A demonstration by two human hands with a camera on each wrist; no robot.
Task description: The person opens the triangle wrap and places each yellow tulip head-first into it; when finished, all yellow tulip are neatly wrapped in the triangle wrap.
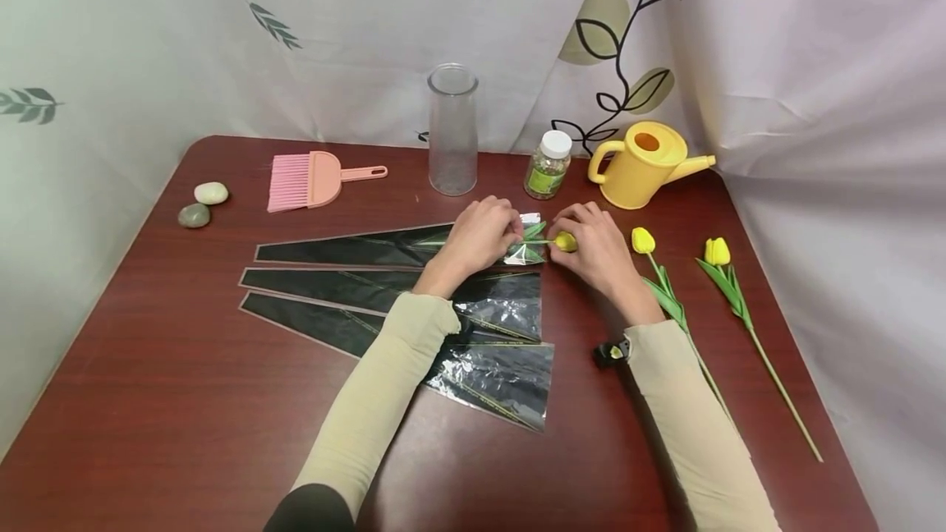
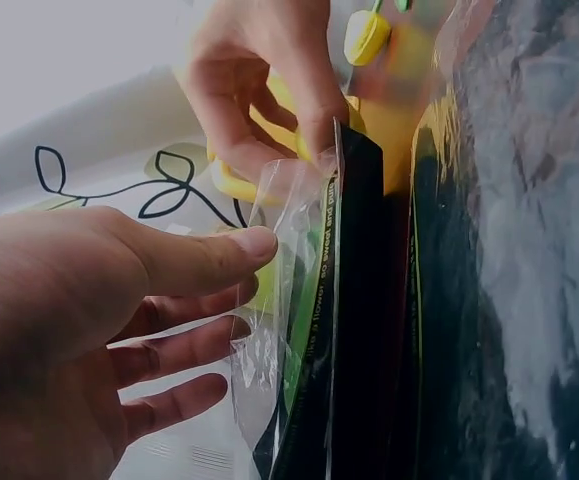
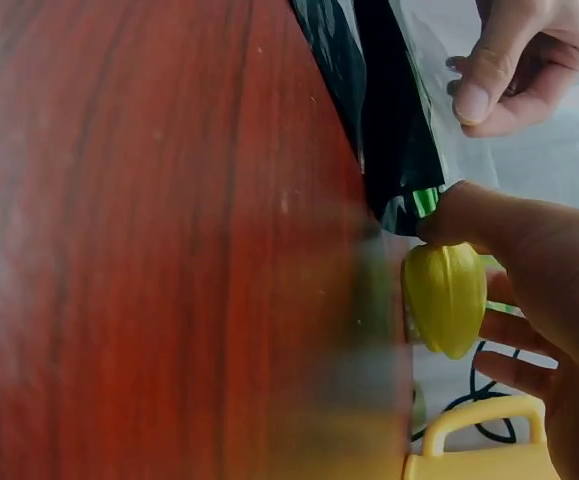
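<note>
A yellow tulip (image 1: pixel 565 241) with green leaves lies in the mouth of the farthest black-and-clear flower sleeve (image 1: pixel 332 250), its bloom outside the right end. My left hand (image 1: pixel 479 234) pinches the clear film at that sleeve's mouth between thumb and index finger; the other fingers are spread in the left wrist view. From the right, my right hand (image 1: pixel 591 246) pinches the tulip just below its bloom (image 3: pixel 446 300), thumb by the sleeve's edge. Most of the stem is inside the sleeve.
Two more sleeves (image 1: pixel 510 302) lie nearer. Two tulips (image 1: pixel 643 240) (image 1: pixel 717 251) are at right. Behind stand a clear vase (image 1: pixel 453 130), a white-capped jar (image 1: pixel 548 167) and a yellow watering can (image 1: pixel 643 167). A pink brush (image 1: pixel 323 179) and two stones (image 1: pixel 211 193) (image 1: pixel 195 216) sit left.
</note>
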